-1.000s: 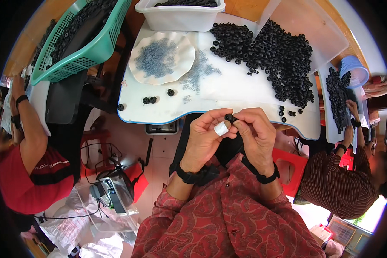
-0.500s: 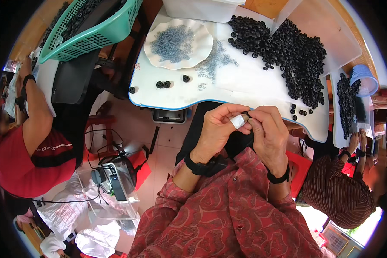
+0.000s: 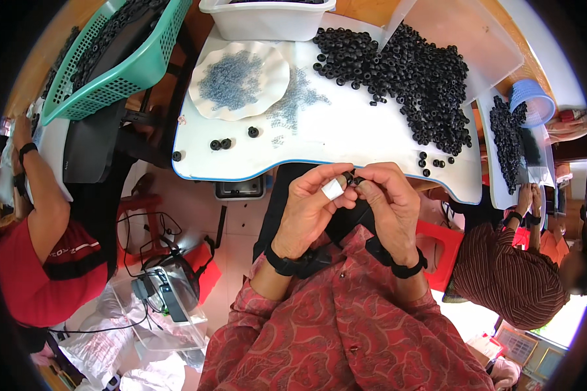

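My left hand [image 3: 303,212] and my right hand [image 3: 396,207] meet just off the table's near edge, fingertips almost touching. Each is closed in a pinch on a small black round part [image 3: 349,176]; the fingers cover most of both parts. White tape [image 3: 332,189] wraps my left thumb. On the white table [image 3: 352,140] beyond lies a large heap of black ring-shaped parts [image 3: 414,85]. Several loose black parts [image 3: 438,163] sit at its near end. Further left, a few black pieces [image 3: 225,143] stand near a white scalloped plate [image 3: 277,78] of small clear bluish rings [image 3: 231,81].
Clear rings [image 3: 300,101] are scattered beside the plate. At the back are a white tub [image 3: 267,23] and a transparent plastic sheet [image 3: 466,49]. A green basket [image 3: 111,88] stands at left. Co-workers sit to the left [image 3: 52,260] and right [image 3: 509,274]. A red stool [image 3: 437,251] is near my right arm.
The whole view has shifted, so the table appears further left. My fingertips have changed their hold a little, and more of the black parts shows between them.
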Demonstrator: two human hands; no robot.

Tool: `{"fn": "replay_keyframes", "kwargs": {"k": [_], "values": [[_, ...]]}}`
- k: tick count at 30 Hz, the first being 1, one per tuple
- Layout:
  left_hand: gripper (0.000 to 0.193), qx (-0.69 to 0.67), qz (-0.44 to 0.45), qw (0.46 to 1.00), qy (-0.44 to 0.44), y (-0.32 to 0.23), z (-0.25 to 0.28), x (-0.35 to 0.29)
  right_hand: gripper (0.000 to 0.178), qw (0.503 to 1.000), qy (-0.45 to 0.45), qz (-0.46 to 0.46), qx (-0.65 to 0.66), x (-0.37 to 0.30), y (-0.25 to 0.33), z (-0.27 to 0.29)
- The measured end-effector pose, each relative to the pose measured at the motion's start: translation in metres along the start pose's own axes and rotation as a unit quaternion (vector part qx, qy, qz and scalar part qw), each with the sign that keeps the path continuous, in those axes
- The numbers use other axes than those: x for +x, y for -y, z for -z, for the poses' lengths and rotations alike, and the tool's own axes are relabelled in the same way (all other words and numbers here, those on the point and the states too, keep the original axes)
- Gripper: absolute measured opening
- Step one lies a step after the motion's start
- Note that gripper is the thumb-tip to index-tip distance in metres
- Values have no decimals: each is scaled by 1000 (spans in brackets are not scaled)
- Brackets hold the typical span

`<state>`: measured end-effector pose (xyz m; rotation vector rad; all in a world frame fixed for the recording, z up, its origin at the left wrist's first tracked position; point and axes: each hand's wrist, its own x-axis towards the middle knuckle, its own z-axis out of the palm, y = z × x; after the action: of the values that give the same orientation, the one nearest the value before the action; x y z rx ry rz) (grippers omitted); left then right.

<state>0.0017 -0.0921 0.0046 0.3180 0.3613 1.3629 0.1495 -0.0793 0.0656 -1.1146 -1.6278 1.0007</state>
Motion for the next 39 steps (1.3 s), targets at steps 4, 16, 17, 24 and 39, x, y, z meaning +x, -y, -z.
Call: {"fn": "replay_keyframes", "kwargs": {"k": [4,16,17,24,39], "values": [[29,-3,-3,1000,-5,2,0,-1,14,1000,-6,-3,-22,-1,4,1],[31,-105,35,994,-12,4,7,1,15,996,-36,-74,35,-2,0,-3],[31,-100,35,994,-15,3,7,1,15,995,-36,-78,46,-2,0,-3],[29,-39,3,999,-8,7,7,1,15,997,-27,2,-70,1,-5,-4],[28,-44,-10,999,8,10,9,2,13,996,-14,9,-91,1,-4,-3]]}}
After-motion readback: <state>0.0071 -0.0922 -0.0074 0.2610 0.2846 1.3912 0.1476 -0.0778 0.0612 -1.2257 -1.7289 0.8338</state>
